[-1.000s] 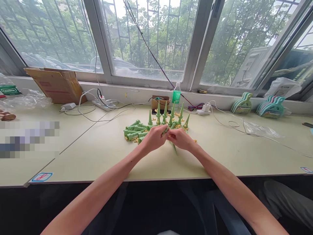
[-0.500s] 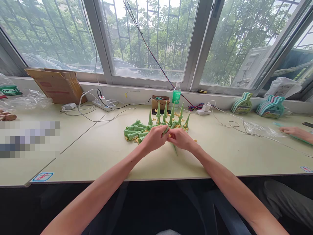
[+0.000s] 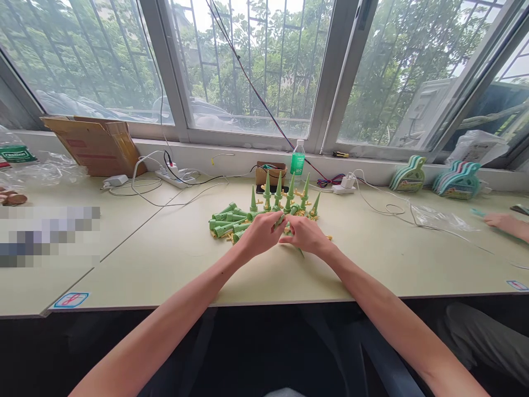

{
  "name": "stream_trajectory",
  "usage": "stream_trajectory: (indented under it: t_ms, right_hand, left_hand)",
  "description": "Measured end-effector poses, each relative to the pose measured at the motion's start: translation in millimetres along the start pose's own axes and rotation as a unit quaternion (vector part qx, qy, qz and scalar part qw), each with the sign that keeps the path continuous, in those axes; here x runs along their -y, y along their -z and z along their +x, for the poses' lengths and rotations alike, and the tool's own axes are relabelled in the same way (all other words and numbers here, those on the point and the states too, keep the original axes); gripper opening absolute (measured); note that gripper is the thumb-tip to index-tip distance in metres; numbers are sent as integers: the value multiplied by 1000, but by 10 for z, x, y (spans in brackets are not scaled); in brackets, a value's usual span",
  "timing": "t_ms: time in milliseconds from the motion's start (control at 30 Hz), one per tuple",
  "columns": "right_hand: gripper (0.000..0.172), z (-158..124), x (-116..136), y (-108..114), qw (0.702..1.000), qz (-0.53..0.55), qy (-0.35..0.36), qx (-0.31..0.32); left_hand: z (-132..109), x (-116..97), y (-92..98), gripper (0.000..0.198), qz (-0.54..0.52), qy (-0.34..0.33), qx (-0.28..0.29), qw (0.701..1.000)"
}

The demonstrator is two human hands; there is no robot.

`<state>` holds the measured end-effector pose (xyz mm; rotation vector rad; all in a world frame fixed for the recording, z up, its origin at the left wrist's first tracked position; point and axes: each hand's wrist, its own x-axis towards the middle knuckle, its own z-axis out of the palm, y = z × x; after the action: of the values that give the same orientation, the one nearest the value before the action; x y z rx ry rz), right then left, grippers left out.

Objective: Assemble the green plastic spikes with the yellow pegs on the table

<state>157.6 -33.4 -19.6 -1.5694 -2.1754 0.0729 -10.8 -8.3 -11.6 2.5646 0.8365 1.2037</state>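
Both my hands meet at the middle of the pale green table [image 3: 173, 259]. My left hand [image 3: 260, 234] is closed round a green cone spike [image 3: 280, 220] whose end shows between the hands. My right hand [image 3: 305, 235] is closed on the same piece from the right, and a green tip [image 3: 300, 252] pokes out below it. Behind the hands, several green spikes [image 3: 285, 194] stand upright in a row. A heap of green spikes [image 3: 226, 221] lies on its side to the left, with small yellow parts [image 3: 328, 237] scattered around.
A green-labelled bottle [image 3: 297, 160] and a small brown box [image 3: 270, 173] stand by the window sill. A power strip with cables [image 3: 176, 176] and a cardboard box [image 3: 97, 143] lie at the left. Another person's hand [image 3: 502, 223] rests at the far right near clear plastic [image 3: 442, 220].
My right hand has shifted slightly and the green tip below it has swung to the right. The other person's hand entered at the far right half a second ago and stays there.
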Motion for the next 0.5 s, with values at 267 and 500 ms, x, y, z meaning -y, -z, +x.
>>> stream_trajectory:
  t_ms: [267, 500]
  right_hand:
    - [28, 11, -33, -26, 1000, -27, 7, 4]
    - [38, 7, -42, -82, 999, -41, 10, 5]
  left_hand:
    - [-1, 7, 6, 20, 1, 2, 2, 1000]
    - [-3, 21, -3, 22, 5, 1, -5, 1000]
